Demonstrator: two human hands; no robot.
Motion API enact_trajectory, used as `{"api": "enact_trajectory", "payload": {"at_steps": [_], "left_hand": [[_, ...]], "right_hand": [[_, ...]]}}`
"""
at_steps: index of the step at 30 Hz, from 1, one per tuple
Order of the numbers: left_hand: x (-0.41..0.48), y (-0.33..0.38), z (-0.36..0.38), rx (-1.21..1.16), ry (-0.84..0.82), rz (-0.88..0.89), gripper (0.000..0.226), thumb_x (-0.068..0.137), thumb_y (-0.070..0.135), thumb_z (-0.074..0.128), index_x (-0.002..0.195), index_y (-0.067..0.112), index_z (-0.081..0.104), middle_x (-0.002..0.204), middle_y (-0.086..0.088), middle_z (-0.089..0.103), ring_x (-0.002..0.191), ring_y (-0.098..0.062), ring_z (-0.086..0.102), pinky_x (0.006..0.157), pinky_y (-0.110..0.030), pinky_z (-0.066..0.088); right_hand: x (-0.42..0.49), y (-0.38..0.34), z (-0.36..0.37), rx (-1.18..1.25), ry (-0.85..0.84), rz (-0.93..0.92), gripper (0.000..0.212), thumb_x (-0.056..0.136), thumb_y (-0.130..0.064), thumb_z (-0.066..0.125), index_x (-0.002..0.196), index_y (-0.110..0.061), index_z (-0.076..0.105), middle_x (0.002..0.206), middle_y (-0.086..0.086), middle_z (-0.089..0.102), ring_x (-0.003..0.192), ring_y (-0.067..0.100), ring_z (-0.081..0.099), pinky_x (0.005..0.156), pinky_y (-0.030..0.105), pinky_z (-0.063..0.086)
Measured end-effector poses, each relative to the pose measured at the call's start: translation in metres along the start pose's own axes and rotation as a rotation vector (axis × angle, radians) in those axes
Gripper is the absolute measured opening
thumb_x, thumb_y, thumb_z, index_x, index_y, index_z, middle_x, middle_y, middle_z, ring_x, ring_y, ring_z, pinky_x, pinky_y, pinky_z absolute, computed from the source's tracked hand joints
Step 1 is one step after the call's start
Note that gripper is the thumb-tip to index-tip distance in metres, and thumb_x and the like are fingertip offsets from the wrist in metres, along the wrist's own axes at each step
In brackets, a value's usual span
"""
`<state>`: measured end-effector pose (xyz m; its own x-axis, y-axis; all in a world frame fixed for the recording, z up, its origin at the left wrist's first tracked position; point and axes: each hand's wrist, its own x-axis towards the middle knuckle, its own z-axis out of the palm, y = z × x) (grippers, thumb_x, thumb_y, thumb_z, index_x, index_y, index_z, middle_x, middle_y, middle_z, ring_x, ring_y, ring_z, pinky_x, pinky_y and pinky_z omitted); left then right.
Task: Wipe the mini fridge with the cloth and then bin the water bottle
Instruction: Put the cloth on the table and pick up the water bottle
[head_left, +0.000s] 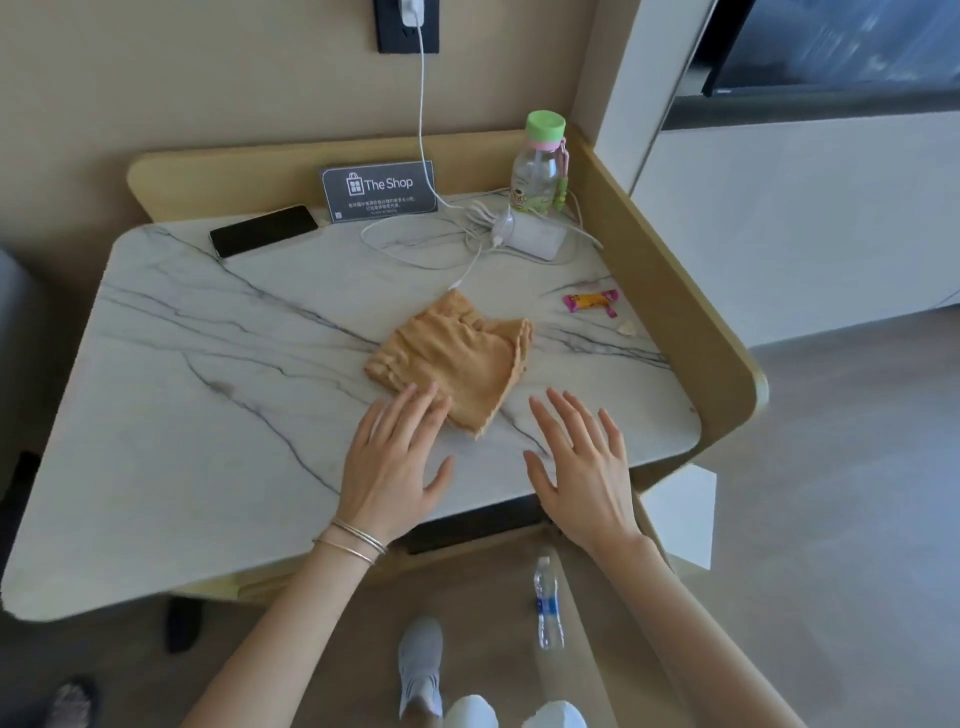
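Both hands (left (395, 467), right (582, 467)) flat, fingers spread.

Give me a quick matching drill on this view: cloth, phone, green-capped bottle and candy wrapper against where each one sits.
Things:
1. cloth
2. phone
3. green-capped bottle
4. candy wrapper

Places:
A. back right corner of the marble top
B. near the right rim, lying flat
C. middle of the top, just beyond the hands
D. back left, beside the sign

Pairs: 1-C, 2-D, 3-A, 4-B

Head view, steeply down, close
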<state>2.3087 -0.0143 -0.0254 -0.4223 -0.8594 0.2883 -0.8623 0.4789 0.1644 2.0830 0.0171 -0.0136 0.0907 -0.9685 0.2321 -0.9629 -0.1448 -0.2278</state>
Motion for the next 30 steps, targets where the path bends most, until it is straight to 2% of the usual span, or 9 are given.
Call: {"api": "enact_trajectory", "payload": {"at_steps": [3,6,10,14,18,24,30], "left_hand": [[-0.043,0.047,0.000,0.020,-0.007,-0.025,0.058,0.089,0.042,0.044,0.138,0.011,0.054,0.144,-0.010,0.050,0.133,-0.029,0.046,0.110,-0.048,0.034],[-0.083,0.088,0.000,0.030,-0.018,-0.062,0.055,0.091,0.042,0.042,0.136,0.012,0.056,0.143,-0.009,0.051,0.132,-0.029,0.047,0.108,-0.050,0.038],[-0.124,0.125,-0.007,0.041,-0.018,-0.080,0.053,0.089,0.039,0.045,0.133,0.013,0.058,0.141,-0.007,0.054,0.132,-0.027,0.048,0.095,-0.044,0.046],[-0.145,0.145,-0.011,0.047,0.020,-0.091,0.052,0.088,0.038,0.048,0.132,0.012,0.060,0.139,-0.008,0.056,0.129,-0.029,0.050,0.105,-0.046,0.040],[-0.166,0.155,0.003,0.016,-0.013,-0.100,0.053,0.090,0.039,0.045,0.133,0.012,0.059,0.140,-0.008,0.055,0.131,-0.029,0.049,0.109,-0.047,0.038],[-0.196,0.143,0.076,-0.028,-0.071,-0.083,0.053,0.090,0.041,0.046,0.134,0.014,0.058,0.141,-0.005,0.055,0.132,-0.025,0.048,0.111,-0.045,0.035],[-0.220,0.113,0.228,-0.049,-0.131,-0.018,0.053,0.089,0.042,0.046,0.134,0.016,0.058,0.140,-0.004,0.055,0.131,-0.024,0.049,0.110,-0.044,0.037]], "right_hand": [[-0.059,0.013,-0.008,-0.013,-0.033,-0.008,0.052,0.092,-0.045,0.036,0.140,-0.025,0.040,0.146,0.002,0.042,0.137,0.022,0.034,0.113,0.045,0.018],[-0.111,0.024,-0.018,0.004,-0.047,-0.042,0.051,0.091,-0.044,0.039,0.138,-0.022,0.044,0.143,0.002,0.045,0.135,0.020,0.036,0.112,0.043,0.020],[-0.155,0.038,-0.033,0.023,-0.058,-0.082,0.053,0.091,-0.043,0.040,0.139,-0.022,0.043,0.142,0.000,0.047,0.135,0.017,0.036,0.112,0.041,0.026],[-0.177,0.047,-0.044,0.054,-0.037,-0.105,0.053,0.090,-0.042,0.041,0.138,-0.020,0.046,0.139,0.001,0.050,0.132,0.019,0.040,0.108,0.041,0.033],[-0.198,0.053,-0.030,0.079,-0.042,-0.070,0.052,0.089,-0.043,0.039,0.135,-0.020,0.049,0.136,0.001,0.053,0.128,0.019,0.045,0.105,0.039,0.036],[-0.230,0.064,0.051,0.117,-0.036,0.005,0.049,0.090,-0.043,0.042,0.131,-0.020,0.053,0.129,0.001,0.059,0.121,0.021,0.053,0.098,0.041,0.045],[-0.266,0.111,0.205,0.142,-0.029,0.100,0.053,0.088,-0.047,0.039,0.130,-0.018,0.054,0.127,0.000,0.060,0.118,0.021,0.055,0.093,0.041,0.050]]}}
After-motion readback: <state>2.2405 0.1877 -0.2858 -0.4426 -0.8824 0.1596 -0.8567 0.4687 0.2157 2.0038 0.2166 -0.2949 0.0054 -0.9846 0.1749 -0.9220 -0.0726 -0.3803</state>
